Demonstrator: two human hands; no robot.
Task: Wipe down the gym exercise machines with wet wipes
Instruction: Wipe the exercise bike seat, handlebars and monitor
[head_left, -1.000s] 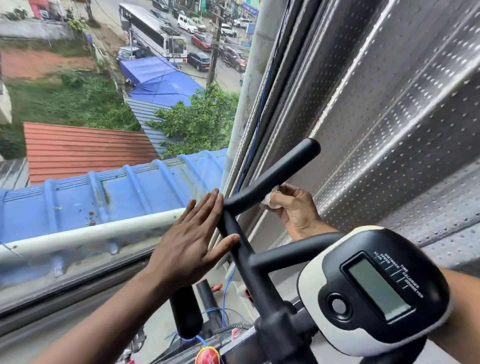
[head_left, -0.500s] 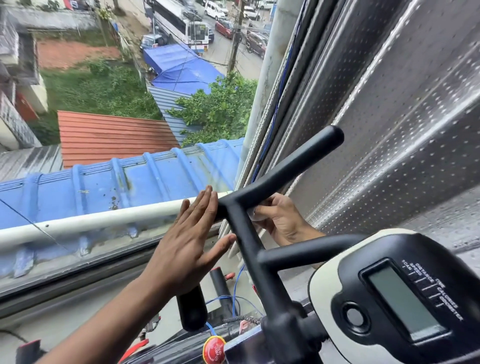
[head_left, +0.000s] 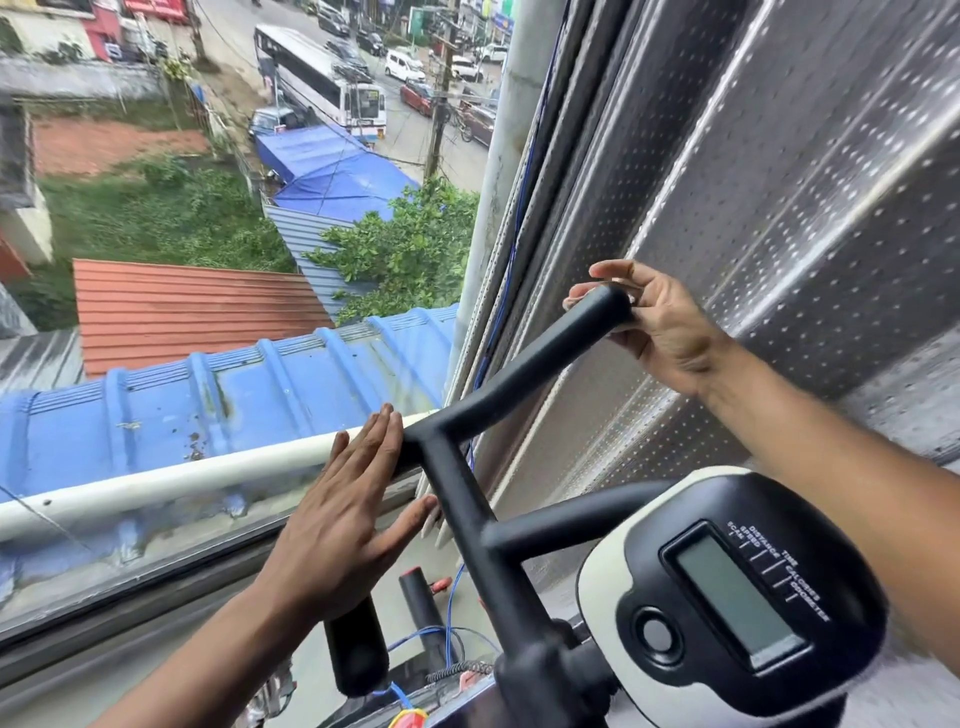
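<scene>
The right hand (head_left: 657, 325) curls round the far tip of the black handlebar (head_left: 524, 364), whose long axis slants down toward the flat, open left hand (head_left: 345, 512) braced at its junction; no wet wipe shows.

There is one view only, from a camera on the person's head. It looks forward and down, tilted, close over the black handlebar (head_left: 524, 364) and display console (head_left: 737, 597), with both forearms reaching in from below and a window (head_left: 208, 525) straight ahead.
</scene>
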